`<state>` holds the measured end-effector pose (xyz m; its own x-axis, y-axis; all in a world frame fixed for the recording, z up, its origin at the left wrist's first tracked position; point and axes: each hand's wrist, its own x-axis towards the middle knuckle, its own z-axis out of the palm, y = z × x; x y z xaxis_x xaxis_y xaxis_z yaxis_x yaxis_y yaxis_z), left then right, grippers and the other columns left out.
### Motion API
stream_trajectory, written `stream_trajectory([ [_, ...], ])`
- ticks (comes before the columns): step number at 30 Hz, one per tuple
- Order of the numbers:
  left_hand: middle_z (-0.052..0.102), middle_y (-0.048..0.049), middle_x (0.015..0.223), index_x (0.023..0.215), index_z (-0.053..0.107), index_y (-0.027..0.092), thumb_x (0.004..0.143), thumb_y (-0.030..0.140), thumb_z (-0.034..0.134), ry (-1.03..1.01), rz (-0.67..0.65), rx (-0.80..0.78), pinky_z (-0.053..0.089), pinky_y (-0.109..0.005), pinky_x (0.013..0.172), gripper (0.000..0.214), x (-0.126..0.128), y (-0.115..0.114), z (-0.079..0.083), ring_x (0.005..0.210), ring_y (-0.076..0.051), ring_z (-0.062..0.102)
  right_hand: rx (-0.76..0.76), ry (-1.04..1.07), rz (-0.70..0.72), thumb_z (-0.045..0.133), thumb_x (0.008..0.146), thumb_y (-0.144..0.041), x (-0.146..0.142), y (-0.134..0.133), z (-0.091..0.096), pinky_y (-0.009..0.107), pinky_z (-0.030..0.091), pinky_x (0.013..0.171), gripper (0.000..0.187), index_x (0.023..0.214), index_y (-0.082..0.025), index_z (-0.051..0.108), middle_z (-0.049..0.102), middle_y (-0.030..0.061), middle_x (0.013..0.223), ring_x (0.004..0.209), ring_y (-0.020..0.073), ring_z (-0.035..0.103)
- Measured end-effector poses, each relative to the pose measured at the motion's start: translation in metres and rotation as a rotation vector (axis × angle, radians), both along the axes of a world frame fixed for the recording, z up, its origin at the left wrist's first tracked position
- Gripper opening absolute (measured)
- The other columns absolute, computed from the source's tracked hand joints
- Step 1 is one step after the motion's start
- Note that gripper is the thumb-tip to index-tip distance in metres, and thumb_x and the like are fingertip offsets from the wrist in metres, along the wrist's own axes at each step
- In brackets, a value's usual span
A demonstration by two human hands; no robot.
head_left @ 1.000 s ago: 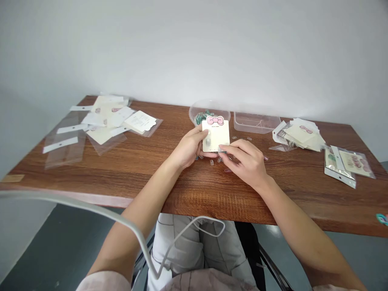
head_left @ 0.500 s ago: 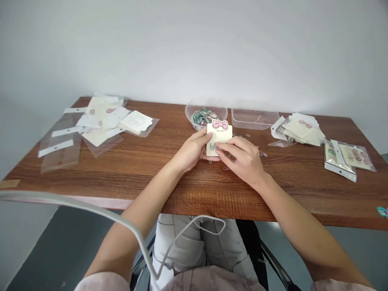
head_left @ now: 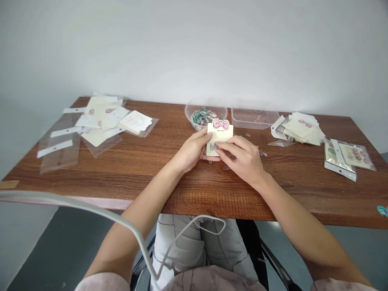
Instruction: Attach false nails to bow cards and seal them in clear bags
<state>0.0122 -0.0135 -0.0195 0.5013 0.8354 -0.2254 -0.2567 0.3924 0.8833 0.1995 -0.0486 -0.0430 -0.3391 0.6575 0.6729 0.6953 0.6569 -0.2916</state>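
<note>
A cream card with a pink bow printed at its top [head_left: 220, 130] stands tilted at the middle of the wooden table [head_left: 121, 169]. My left hand [head_left: 191, 151] grips its left edge, thumb on the front. My right hand [head_left: 242, 159] lies over the card's lower right part, its fingertips pinched against the card face on something small I cannot make out. A few small loose pieces [head_left: 263, 153] lie on the wood beside my right hand.
Behind the card is a clear round bowl of green and pink pieces [head_left: 205, 115], with a clear rectangular tub [head_left: 254, 118] to its right. Clear sleeves and cards [head_left: 100, 119] are spread far left. Filled packets [head_left: 348, 158] and a card pile [head_left: 300, 128] lie at the right.
The card and both hands drew slightly closer together; my right fingers moved from the card's lower corner onto its face. In the last half second almost nothing moved.
</note>
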Motion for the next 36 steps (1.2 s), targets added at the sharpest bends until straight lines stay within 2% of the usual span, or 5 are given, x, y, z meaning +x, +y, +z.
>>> stream_trajectory([
  [5,0.077,-0.0112,0.108,0.137,0.061,0.020,0.099,0.036,0.058,-0.013,-0.015,0.003,0.068,-0.036,0.075,0.042,-0.001,0.000,-0.001,0.084,-0.020,0.075,-0.056,0.007,-0.012,0.060,0.103,-0.026,0.000,0.000,-0.001,0.035,0.053,0.071,0.019,0.104,-0.023,0.078,0.070,0.0043,0.085,0.079,0.0188,0.066],
  [13,0.076,-0.0073,0.119,0.129,0.061,0.021,0.073,0.008,0.065,-0.035,-0.067,0.042,0.064,-0.030,0.078,0.058,-0.003,0.000,0.005,0.094,-0.020,0.074,-0.052,-0.008,-0.017,0.059,0.103,-0.026,0.001,0.001,-0.001,0.036,0.053,0.073,0.018,0.107,-0.021,0.076,0.068,0.0052,0.086,0.078,0.0196,0.063],
  [21,0.075,-0.0113,0.123,0.135,0.058,0.020,0.079,0.012,0.073,0.010,-0.042,0.059,0.064,-0.032,0.084,0.059,-0.002,-0.001,0.004,0.105,-0.025,0.076,-0.011,0.018,-0.034,0.058,0.102,-0.025,0.000,0.002,0.004,0.035,0.052,0.071,0.019,0.116,-0.023,0.071,0.065,0.0031,0.081,0.076,0.0200,0.063],
  [28,0.076,-0.0110,0.123,0.125,0.062,0.017,0.078,0.013,0.079,0.033,0.137,0.101,0.065,-0.025,0.076,0.050,-0.007,0.007,0.006,0.098,-0.021,0.077,0.203,0.133,0.028,0.060,0.098,-0.017,0.002,-0.002,0.011,0.032,0.048,0.062,0.016,0.111,-0.023,0.068,0.061,-0.0001,0.073,0.066,0.0170,0.058],
  [36,0.076,-0.0125,0.120,0.132,0.058,0.016,0.076,0.015,0.073,-0.005,0.307,0.132,0.065,-0.025,0.067,0.057,-0.024,0.017,0.016,0.093,-0.024,0.078,-0.031,-0.073,0.087,0.056,0.102,-0.021,-0.009,-0.001,-0.006,0.037,0.050,0.074,0.018,0.098,-0.020,0.073,0.068,0.0070,0.089,0.080,0.0206,0.063],
])
